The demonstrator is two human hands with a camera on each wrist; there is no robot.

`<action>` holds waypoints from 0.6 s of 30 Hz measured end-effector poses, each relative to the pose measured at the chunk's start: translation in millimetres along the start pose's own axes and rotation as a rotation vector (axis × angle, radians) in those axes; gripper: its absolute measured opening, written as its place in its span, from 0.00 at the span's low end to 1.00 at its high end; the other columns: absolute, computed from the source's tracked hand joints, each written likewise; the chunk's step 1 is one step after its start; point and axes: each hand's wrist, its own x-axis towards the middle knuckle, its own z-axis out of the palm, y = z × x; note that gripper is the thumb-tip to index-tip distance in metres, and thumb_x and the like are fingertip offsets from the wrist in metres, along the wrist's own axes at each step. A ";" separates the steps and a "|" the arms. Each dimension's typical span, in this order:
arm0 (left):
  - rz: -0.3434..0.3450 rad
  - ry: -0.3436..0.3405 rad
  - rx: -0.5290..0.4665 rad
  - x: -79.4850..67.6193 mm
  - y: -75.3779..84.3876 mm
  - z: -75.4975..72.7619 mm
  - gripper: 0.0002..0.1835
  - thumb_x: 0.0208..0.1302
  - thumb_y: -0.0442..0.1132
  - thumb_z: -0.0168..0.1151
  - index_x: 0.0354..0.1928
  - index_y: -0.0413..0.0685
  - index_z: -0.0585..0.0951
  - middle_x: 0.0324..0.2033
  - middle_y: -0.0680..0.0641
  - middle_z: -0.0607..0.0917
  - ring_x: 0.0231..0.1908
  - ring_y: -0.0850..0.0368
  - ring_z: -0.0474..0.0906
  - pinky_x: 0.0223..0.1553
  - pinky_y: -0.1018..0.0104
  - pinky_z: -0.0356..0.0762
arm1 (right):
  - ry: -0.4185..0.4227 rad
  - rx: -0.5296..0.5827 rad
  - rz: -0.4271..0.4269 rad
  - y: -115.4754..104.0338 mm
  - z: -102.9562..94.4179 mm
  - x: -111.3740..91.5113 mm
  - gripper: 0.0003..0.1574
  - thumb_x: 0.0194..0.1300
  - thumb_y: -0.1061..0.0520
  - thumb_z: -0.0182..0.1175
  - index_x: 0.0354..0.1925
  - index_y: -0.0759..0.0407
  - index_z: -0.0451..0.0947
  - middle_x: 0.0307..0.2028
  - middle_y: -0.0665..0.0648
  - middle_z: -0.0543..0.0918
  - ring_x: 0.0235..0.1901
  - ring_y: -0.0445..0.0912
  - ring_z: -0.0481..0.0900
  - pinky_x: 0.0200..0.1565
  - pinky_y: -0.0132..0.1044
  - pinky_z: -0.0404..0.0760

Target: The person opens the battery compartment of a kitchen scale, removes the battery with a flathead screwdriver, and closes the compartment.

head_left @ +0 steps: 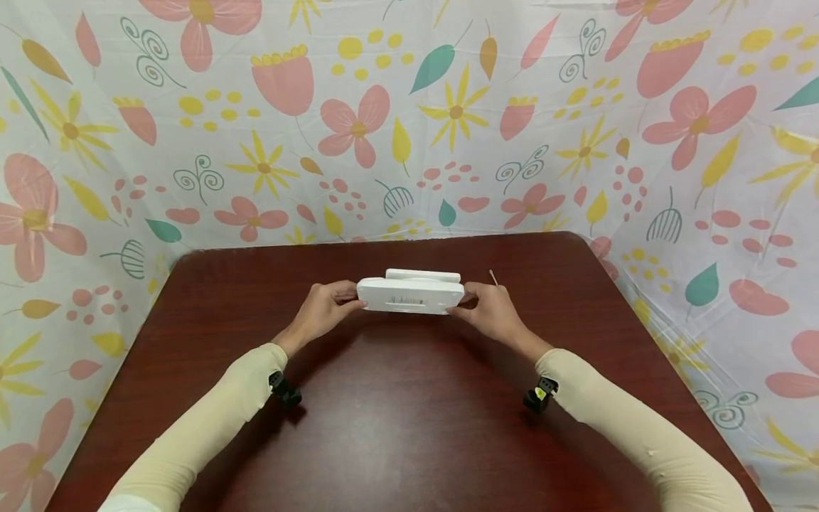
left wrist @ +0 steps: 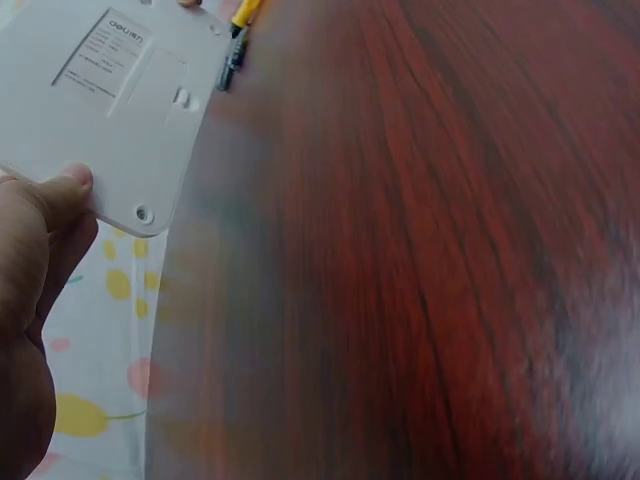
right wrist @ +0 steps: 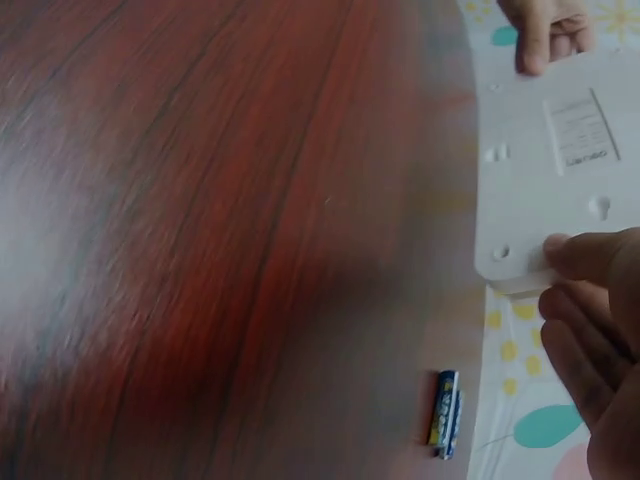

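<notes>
A white device (head_left: 374, 295) that looks like a desk calculator is held up above the far part of the table, its back facing me. My left hand (head_left: 323, 309) grips its left end, thumb on the back and fingers behind. At the other end, my right hand (head_left: 493, 313) pinches it the same way. In the left wrist view, the back of the device (left wrist: 50, 135) carries a deli label (left wrist: 105, 50) in a recess. Screw holes and a keyhole slot (right wrist: 600, 207) show in the right wrist view. Its front is hidden.
Blue batteries (right wrist: 446, 412) lie near the table's far edge. A thin rod (head_left: 493, 276) sticks out behind my right hand. Something yellow (left wrist: 246, 12) lies there in the left wrist view. A flower-patterned curtain (head_left: 358, 128) hangs around the dark red table (head_left: 409, 419).
</notes>
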 end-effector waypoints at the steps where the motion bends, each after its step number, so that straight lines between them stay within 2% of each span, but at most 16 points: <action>1: 0.023 -0.007 0.014 0.0 0.0 -0.6 0.10 0.59 0.29 0.75 0.43 0.43 0.88 0.41 0.45 0.91 0.44 0.51 0.89 0.45 0.61 0.88 | 0.012 -0.014 -0.026 1.4 0.5 -0.5 0.13 0.56 0.57 0.79 0.37 0.56 0.85 0.35 0.55 0.91 0.33 0.44 0.89 0.36 0.42 0.89; 4: 0.108 -0.036 0.084 -0.4 -0.9 -2.5 0.09 0.57 0.28 0.75 0.38 0.45 0.86 0.37 0.47 0.91 0.42 0.52 0.89 0.43 0.62 0.88 | 0.052 -0.070 -0.124 6.3 1.8 -2.3 0.14 0.54 0.58 0.80 0.34 0.55 0.83 0.31 0.53 0.89 0.28 0.42 0.87 0.31 0.40 0.86; 9: 0.281 -0.091 0.236 -3.9 -3.2 -6.2 0.17 0.55 0.22 0.75 0.46 0.43 0.87 0.42 0.44 0.91 0.39 0.53 0.89 0.39 0.63 0.88 | 0.117 -0.183 -0.304 15.0 3.3 -4.3 0.18 0.45 0.64 0.81 0.29 0.54 0.80 0.22 0.48 0.81 0.23 0.38 0.76 0.25 0.37 0.77; 13: 0.407 -0.101 0.342 -5.0 -3.8 -6.7 0.21 0.52 0.20 0.76 0.49 0.41 0.87 0.44 0.43 0.91 0.37 0.53 0.89 0.35 0.63 0.88 | 0.147 -0.243 -0.404 21.7 3.8 -5.2 0.20 0.41 0.69 0.77 0.26 0.55 0.76 0.20 0.48 0.75 0.22 0.38 0.68 0.23 0.37 0.72; 18: 0.552 -0.079 0.440 -3.4 -4.3 -5.8 0.20 0.47 0.23 0.80 0.44 0.43 0.88 0.43 0.45 0.91 0.39 0.53 0.89 0.36 0.62 0.88 | 0.168 -0.291 -0.537 29.9 4.9 -5.0 0.18 0.43 0.69 0.77 0.34 0.59 0.83 0.27 0.54 0.86 0.27 0.45 0.83 0.26 0.42 0.83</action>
